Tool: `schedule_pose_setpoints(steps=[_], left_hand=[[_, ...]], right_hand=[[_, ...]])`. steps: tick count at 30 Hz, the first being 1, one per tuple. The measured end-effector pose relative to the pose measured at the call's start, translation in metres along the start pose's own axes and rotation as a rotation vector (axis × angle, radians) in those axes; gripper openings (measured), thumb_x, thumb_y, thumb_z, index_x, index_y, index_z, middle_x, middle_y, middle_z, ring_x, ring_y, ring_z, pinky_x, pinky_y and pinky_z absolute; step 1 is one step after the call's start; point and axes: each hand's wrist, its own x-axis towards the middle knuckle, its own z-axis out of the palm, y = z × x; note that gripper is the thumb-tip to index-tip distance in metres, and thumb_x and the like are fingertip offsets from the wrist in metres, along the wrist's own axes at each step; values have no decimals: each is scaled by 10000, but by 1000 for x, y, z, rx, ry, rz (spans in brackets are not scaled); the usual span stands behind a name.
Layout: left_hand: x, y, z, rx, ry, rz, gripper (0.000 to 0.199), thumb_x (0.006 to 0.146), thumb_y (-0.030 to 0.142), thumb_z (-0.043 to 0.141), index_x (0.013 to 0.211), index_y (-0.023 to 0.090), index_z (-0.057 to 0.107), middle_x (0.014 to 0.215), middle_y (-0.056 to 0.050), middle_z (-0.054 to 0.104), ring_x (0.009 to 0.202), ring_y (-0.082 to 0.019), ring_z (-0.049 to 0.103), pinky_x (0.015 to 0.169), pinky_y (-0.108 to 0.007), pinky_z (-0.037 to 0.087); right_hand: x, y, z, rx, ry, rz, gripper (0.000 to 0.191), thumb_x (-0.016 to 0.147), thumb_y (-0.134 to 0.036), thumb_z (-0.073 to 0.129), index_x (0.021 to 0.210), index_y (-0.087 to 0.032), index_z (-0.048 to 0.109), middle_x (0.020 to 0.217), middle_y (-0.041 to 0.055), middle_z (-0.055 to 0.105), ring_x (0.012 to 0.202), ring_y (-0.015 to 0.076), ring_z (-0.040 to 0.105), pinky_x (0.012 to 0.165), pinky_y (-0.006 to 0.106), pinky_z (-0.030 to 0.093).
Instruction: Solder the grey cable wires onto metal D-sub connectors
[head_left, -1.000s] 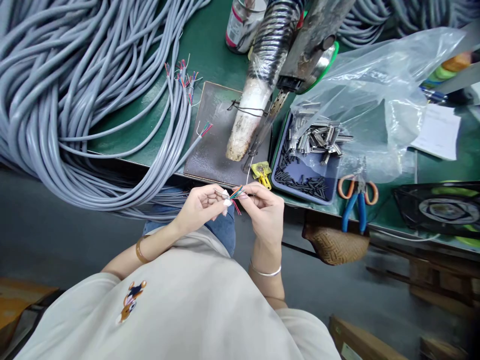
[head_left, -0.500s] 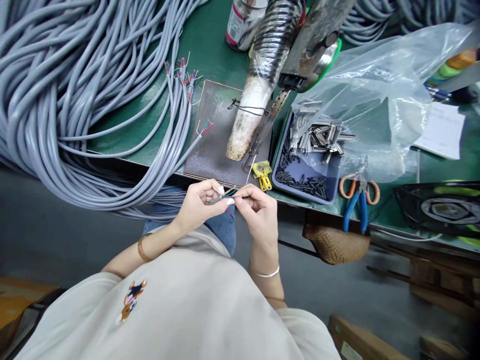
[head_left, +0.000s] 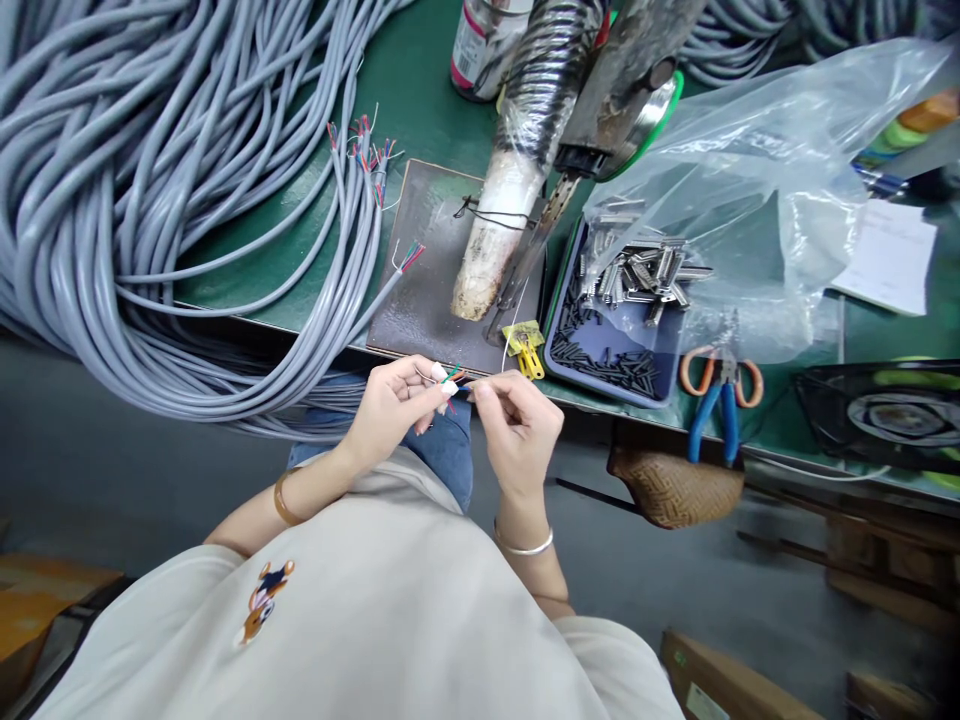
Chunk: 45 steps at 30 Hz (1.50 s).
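Note:
Pinched between thumb and fingers of my left hand (head_left: 397,400) is the end of a grey cable, its thin coloured wires (head_left: 454,375) fanning out at the fingertips. My right hand (head_left: 521,425) is just to the right, thumb and index finger closed on a thin wire that looks blue. Both hands are over my lap at the table's front edge, fingertips nearly touching. Behind them a brown board (head_left: 435,190) lies on the table, with a yellow clip (head_left: 528,352) at its front right corner. Grey cables (head_left: 135,200) with stripped ends cover the left side.
A white-tipped duct (head_left: 491,235) and a metal arm (head_left: 555,205) hang over the board. Right of them are a blue tray (head_left: 607,385) of metal parts and black pieces, a plastic bag (head_left: 802,180), blue-handled pliers (head_left: 716,410) and a black fan (head_left: 892,415). A jar (head_left: 484,45) stands behind.
My right hand has shifted slightly right, away from my left fingertips. The coloured wires now spread differently, with the green one pointing up, and a blue wire shows between the hands.

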Motion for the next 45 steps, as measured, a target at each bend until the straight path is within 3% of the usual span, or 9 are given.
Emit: schedule_pose_setpoints(steps=[3, 6, 17, 21, 25, 28, 35, 41, 45], left_hand=[[4, 5, -6, -173, -109, -198, 313, 682, 286, 875, 750, 156, 598, 533, 51, 604, 336, -31, 425, 340, -146, 281], [6, 10, -12, -356, -229, -342, 264, 680, 214, 843, 708, 141, 591, 538, 59, 546, 333, -9, 378, 330, -130, 260], [1, 14, -22, -532, -399, -354, 325, 692, 233, 785, 651, 193, 464, 458, 100, 347, 271, -6, 139, 261, -145, 121], [0, 11, -19, -465, -356, -368, 294, 685, 238, 802, 692, 185, 513, 478, 94, 422, 277, -2, 182, 276, -139, 143], [-2, 6, -12, -332, -242, -294, 291, 693, 248, 831, 748, 180, 553, 493, 81, 506, 310, -23, 335, 327, -129, 251], [-3, 2, -8, -249, -176, -235, 314, 696, 265, 853, 759, 180, 558, 494, 75, 536, 336, -32, 365, 338, -131, 256], [-4, -8, -5, 27, -30, 19, 342, 718, 361, 879, 799, 167, 609, 559, 45, 642, 384, -47, 468, 400, -162, 346], [-4, -3, -2, -5, -55, -56, 345, 719, 381, 856, 763, 167, 590, 528, 51, 624, 354, -45, 444, 387, -173, 306], [-5, 2, 0, -30, -68, -117, 330, 710, 371, 843, 755, 165, 589, 515, 46, 621, 347, -48, 439, 377, -176, 295]], right_hand=[[-1, 2, -3, 3, 85, -22, 105, 965, -290, 679, 953, -235, 767, 699, -29, 620, 537, 95, 419, 531, 275, 365], [-1, -1, -5, 12, 68, -132, 86, 931, -215, 722, 979, -258, 779, 784, -20, 701, 538, 83, 441, 492, 259, 348], [5, -17, -3, 8, -43, -360, 186, 899, -116, 744, 1007, -268, 757, 850, -14, 766, 656, 97, 678, 565, 222, 521], [7, -21, -3, -18, -45, -428, 196, 908, -111, 737, 1044, -253, 730, 879, -9, 771, 716, 95, 714, 615, 201, 554], [9, -20, -6, -120, -62, -454, 200, 922, -136, 730, 1083, -255, 720, 916, -8, 777, 740, 92, 716, 645, 200, 554], [9, -16, -9, -177, -107, -443, 137, 939, -130, 703, 1023, -238, 710, 899, -5, 772, 777, 99, 728, 679, 200, 556], [5, -2, -13, -167, -110, -354, 116, 942, -119, 686, 967, -231, 693, 869, -3, 769, 794, 120, 734, 678, 213, 552], [3, 8, -16, -253, -87, -484, 194, 946, -139, 690, 1085, -264, 743, 897, 5, 783, 741, 108, 726, 657, 210, 538], [3, 12, -17, -321, -77, -553, 184, 954, -136, 677, 1058, -271, 745, 887, 2, 795, 683, 101, 714, 625, 218, 521]])
